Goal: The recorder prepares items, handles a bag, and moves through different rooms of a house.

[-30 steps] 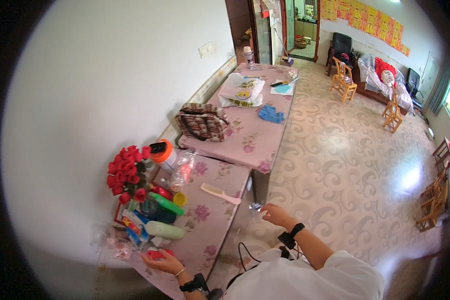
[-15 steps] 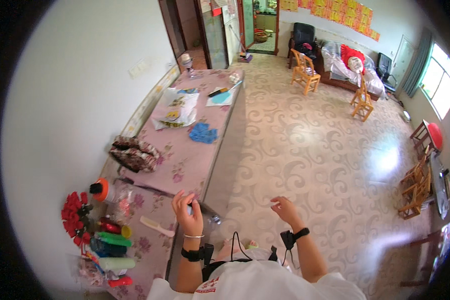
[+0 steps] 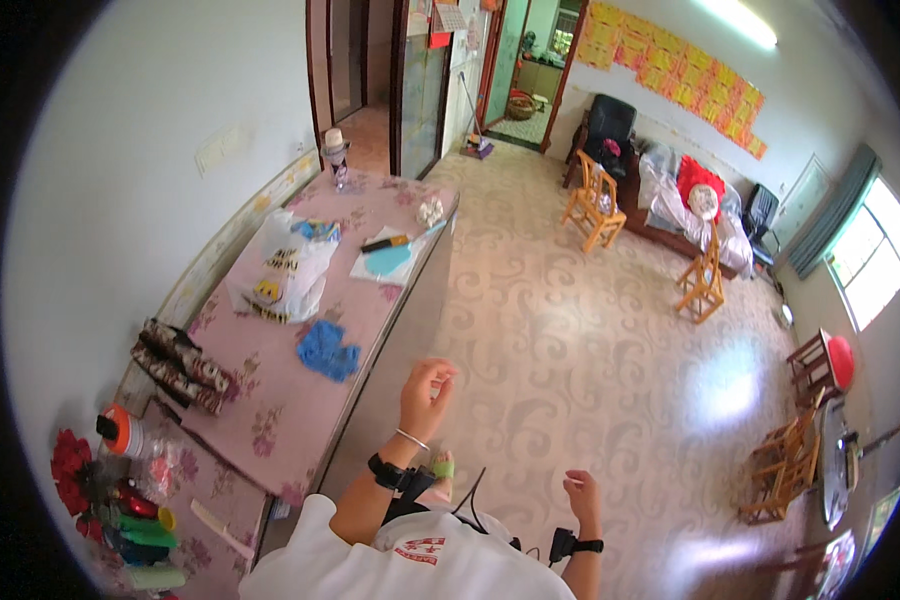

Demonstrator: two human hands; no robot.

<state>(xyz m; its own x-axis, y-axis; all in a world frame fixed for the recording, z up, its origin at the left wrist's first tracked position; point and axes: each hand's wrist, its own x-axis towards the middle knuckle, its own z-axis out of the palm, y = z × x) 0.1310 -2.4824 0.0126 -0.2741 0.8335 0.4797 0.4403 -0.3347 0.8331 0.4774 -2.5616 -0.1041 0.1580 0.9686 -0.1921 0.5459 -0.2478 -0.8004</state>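
Both hands, left hand (image 3: pixel 427 388) and right hand (image 3: pixel 582 492), are held empty with fingers loosely curled, just beside the long pink floral-clothed desk (image 3: pixel 270 420), the crumpled blue cloth (image 3: pixel 328 349) lying untouched.

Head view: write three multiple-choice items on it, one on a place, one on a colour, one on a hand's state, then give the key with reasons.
1. Where does the blue cloth lie?
A. on the pink flowered tabletop
B. on the floor
C. on a wooden chair

2. What colour is the cap of the white jar at the table's near left end?
A. green
B. orange
C. black

3. How is the left hand?
A. gripping the comb
B. flat on the table
C. raised beside the table edge, fingers curled, holding nothing visible

Key:
1 A, the cloth rests on the tabletop between the white plastic bag and the table's edge.
2 B, the cap is orange.
3 C, the hand hangs over the floor, touching nothing.
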